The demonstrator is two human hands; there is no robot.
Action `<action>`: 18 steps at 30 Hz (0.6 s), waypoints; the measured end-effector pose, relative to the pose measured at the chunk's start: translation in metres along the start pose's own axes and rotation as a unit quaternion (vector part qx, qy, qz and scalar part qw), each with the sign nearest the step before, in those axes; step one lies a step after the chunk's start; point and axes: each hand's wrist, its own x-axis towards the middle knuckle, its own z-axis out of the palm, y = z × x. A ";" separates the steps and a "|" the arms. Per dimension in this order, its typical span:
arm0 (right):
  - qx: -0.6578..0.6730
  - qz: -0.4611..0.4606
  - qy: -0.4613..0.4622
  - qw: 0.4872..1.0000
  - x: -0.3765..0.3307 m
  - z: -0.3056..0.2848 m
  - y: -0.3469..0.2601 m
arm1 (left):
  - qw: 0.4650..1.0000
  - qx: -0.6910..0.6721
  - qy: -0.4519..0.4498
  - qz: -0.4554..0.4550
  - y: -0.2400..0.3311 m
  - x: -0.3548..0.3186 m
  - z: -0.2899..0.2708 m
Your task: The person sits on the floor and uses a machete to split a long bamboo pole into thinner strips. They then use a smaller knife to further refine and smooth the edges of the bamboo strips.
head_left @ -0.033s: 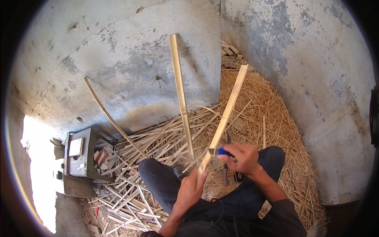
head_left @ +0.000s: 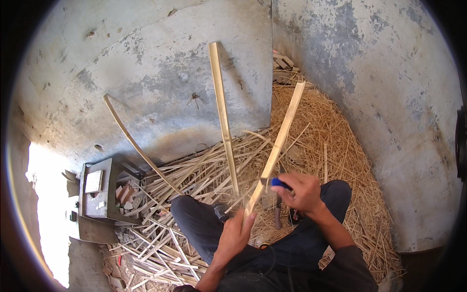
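Note:
My left hand (head_left: pixel 235 234) is closed around the lower end of a split bamboo strip (head_left: pixel 287 124), which slants up and away to the right. In my closed right hand (head_left: pixel 304 192) is a knife (head_left: pixel 280 183) with a blue handle. Its short blade lies across the strip, a little above my left hand. Between my legs, below the right hand, stands a brown-handled tool (head_left: pixel 278 216); a dark blade-like piece shows above the hand, and whether the two belong together I cannot tell.
Another bamboo strip (head_left: pixel 221 97) leans on the wall (head_left: pixel 160 58), with a thinner curved one (head_left: pixel 131 138) to its left. Many split strips (head_left: pixel 165 258) litter the floor at left. Fine shavings (head_left: pixel 350 194) are heaped at right. A grey box (head_left: pixel 99 194) holds broken pieces.
My right hand and the knife have shifted slightly up along the strip and to the right. The left hand stays on the strip's lower end.

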 end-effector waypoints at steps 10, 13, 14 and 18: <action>0.000 0.054 0.020 0.998 0.022 -0.006 0.049 | 0.998 0.005 -0.020 -0.061 -0.025 -0.019 0.004; 0.019 0.073 0.008 0.997 0.035 -0.009 0.057 | 0.997 -0.004 -0.020 -0.080 -0.024 -0.024 0.000; 0.019 0.077 0.011 0.997 0.036 -0.007 0.063 | 0.996 -0.001 -0.025 -0.085 -0.026 -0.025 -0.001; -0.023 0.117 0.007 0.993 0.054 -0.015 0.095 | 0.995 0.001 -0.031 -0.095 -0.039 -0.038 0.001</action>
